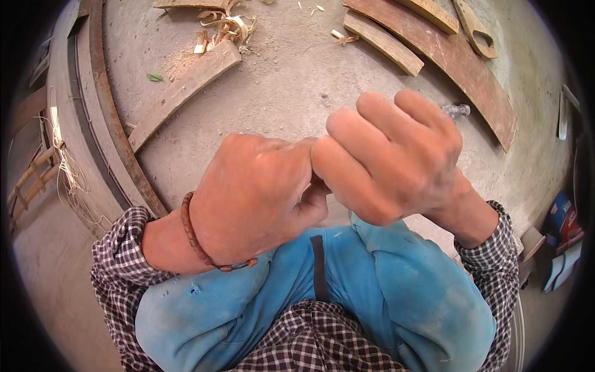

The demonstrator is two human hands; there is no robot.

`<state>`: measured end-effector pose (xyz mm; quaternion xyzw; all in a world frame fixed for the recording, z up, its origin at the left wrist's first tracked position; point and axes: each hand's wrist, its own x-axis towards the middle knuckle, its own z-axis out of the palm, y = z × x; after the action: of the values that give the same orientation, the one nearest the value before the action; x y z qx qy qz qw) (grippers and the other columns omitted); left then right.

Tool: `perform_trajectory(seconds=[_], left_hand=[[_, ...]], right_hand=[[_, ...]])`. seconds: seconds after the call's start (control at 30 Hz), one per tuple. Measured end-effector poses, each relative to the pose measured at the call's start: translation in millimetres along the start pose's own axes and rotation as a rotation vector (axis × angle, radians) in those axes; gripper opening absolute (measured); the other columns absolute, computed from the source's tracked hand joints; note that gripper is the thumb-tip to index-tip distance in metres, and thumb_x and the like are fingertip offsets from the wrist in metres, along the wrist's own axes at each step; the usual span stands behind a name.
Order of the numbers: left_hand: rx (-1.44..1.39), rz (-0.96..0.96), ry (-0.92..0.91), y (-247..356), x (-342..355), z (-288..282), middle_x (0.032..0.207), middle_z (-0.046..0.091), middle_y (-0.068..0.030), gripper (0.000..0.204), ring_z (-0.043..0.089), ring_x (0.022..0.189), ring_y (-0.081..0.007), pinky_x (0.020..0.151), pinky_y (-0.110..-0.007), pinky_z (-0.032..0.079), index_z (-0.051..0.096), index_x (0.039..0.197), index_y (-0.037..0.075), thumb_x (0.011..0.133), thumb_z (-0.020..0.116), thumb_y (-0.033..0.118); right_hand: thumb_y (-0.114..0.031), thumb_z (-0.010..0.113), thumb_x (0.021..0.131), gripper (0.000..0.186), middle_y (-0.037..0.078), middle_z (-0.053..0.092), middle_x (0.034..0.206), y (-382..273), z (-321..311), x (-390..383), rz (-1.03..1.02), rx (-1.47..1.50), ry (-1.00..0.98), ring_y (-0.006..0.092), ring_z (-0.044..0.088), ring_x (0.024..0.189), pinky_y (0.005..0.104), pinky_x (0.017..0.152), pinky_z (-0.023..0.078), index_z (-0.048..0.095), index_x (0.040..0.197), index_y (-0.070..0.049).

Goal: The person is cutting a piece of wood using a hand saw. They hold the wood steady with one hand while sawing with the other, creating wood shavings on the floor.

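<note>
My left hand (254, 192), with a brown bracelet at the wrist, is closed in the middle of the view, back upward. My right hand (387, 161) is curled into a fist just to its right. The two meet at the fingers, above my lap in blue trousers (434, 291). Whatever is between them, if anything, is hidden. A small shiny metal object (458, 110) shows just behind my right knuckles; I cannot tell whether it is held or lying on the floor.
Curved wooden pieces (434, 56) and a tool with a holed wooden handle (471, 31) lie on the floor (273, 80). A plank (186, 93) lies near shavings (232, 25). A long rusty-edged strip (111, 105) and tangled cord (65, 161) are at the left; blue-and-red items (561, 217) at the right.
</note>
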<state>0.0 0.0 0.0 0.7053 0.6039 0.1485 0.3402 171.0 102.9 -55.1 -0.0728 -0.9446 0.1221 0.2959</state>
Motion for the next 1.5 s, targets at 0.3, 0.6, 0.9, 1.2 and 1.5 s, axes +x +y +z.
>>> perform_trajectory(seconds=[0.3,0.6,0.9,1.2,1.5], left_hand=[[0.127,0.038,0.212,-2,0,8,0.063,0.059,-0.0059,0.017,0.057,0.050,-0.0223,0.046,-0.032,0.042,0.066,0.084,0.006,0.071,0.075,0.007],[-0.282,-0.172,0.159,-37,-2,3,0.061,0.049,-0.0073,0.005,0.048,0.047,-0.0186,0.047,-0.035,0.040,0.055,0.080,0.005,0.079,0.059,0.002],[-0.218,-0.252,0.049,-85,8,63,0.069,0.051,-0.0153,0.013,0.051,0.058,-0.0250,0.057,-0.039,0.044,0.057,0.086,0.001,0.096,0.055,0.010],[0.272,0.065,0.042,-118,-3,129,0.105,0.068,-0.0085,0.011,0.059,0.111,-0.0308,0.105,-0.049,0.041,0.065,0.104,0.009,0.096,0.064,0.017],[-0.893,-0.265,0.057,-55,13,29,0.116,0.067,-0.0092,0.031,0.064,0.110,-0.0169,0.101,-0.035,0.051,0.063,0.122,0.000,0.101,0.066,0.022]], right_hand=[[-0.045,0.075,0.082,0.047,0.001,0.041,0.063,15,10,-6,0.123,-0.091,0.066,0.0144,0.041,0.052,0.0297,0.045,0.031,0.046,0.065,-0.011],[-0.058,0.088,0.070,0.066,-0.001,0.033,0.060,39,-5,-14,0.142,-0.123,0.171,0.0144,0.038,0.052,0.0280,0.044,0.029,0.040,0.063,-0.013],[-0.062,0.073,0.085,0.057,-0.004,0.048,0.064,43,-3,-22,0.129,-0.167,0.198,0.0113,0.044,0.054,0.0242,0.046,0.032,0.048,0.064,-0.015],[-0.063,0.073,0.083,0.057,-0.004,0.048,0.064,42,2,-20,0.094,-0.177,0.255,0.0113,0.044,0.054,0.0244,0.046,0.031,0.049,0.064,-0.015],[-0.055,0.079,0.079,0.054,-0.002,0.042,0.061,37,-4,-28,0.136,0.039,0.172,0.0119,0.041,0.053,0.0250,0.046,0.030,0.047,0.064,-0.014]])
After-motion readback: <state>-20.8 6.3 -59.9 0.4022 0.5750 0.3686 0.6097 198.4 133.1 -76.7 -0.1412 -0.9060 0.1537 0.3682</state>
